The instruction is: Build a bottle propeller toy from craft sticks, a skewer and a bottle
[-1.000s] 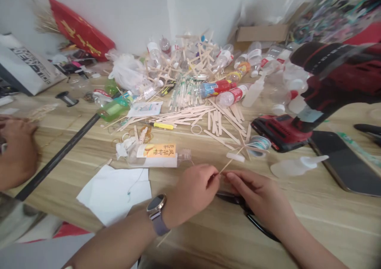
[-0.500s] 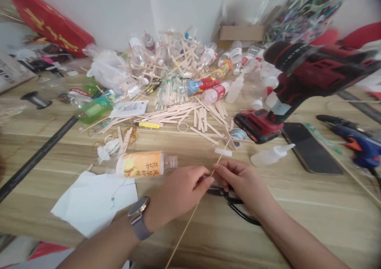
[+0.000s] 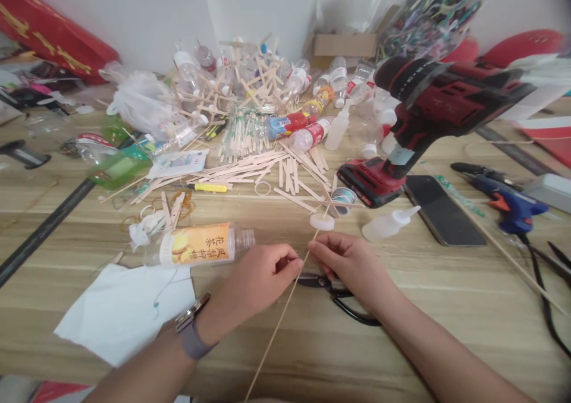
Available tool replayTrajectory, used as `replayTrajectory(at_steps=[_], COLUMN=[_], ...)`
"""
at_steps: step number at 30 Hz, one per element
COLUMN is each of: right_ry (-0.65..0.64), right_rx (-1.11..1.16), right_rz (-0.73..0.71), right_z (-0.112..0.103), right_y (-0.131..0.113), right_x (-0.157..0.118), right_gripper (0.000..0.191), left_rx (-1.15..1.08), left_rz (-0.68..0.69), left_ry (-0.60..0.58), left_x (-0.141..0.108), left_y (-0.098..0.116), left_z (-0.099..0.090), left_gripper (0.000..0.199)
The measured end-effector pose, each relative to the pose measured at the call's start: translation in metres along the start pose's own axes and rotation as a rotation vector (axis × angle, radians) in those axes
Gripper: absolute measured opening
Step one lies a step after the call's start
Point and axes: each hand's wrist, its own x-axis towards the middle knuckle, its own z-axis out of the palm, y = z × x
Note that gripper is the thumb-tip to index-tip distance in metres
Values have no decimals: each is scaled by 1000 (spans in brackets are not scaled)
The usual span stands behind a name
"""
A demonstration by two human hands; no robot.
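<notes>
A thin bamboo skewer [image 3: 277,330] runs from the near table edge up between my hands. My left hand [image 3: 261,278], with a watch on the wrist, has thumb and forefinger closed at the skewer's left side. From the right, my right hand [image 3: 352,261] pinches it slightly higher up, its other fingers curled. Just beyond my fingertips a white plastic ring or cap [image 3: 322,222] sits around the skewer. At the far end, crossed flat wooden sticks [image 3: 329,201] show. Black-handled scissors [image 3: 352,308] lie below my right hand, partly hidden by it.
A labelled plastic bottle [image 3: 200,243] lies left, above white paper [image 3: 129,314]. On the right are a glue bottle [image 3: 388,223], a red drill [image 3: 428,112], a phone [image 3: 444,210] and a glue gun [image 3: 504,198]. Loose craft sticks [image 3: 254,168] and bottles crowd the back.
The view has shifted, so the table things appear farther left. The white ring has turned from edge-on to showing more of its round face. Both hands stay at the skewer.
</notes>
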Motion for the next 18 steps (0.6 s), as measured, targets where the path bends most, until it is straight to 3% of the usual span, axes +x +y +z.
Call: replayTrajectory(at_steps=[5,12,18], right_ry=[5,-103,-65], right_rx=[-45,-150,-318], right_rz=[-31,-123,-238], right_z=[1,-4,-11], right_y=[2,5,8], right_x=[0,-2,-3], right_gripper=[32,24,28], left_rx=[-23,-10,23], left_rz=[-35,-64,-52], left_ry=[11,76,93], left_x=[2,4,4], left_y=[0,-3,-5], left_z=[5,7,6], left_gripper=[26,21,19])
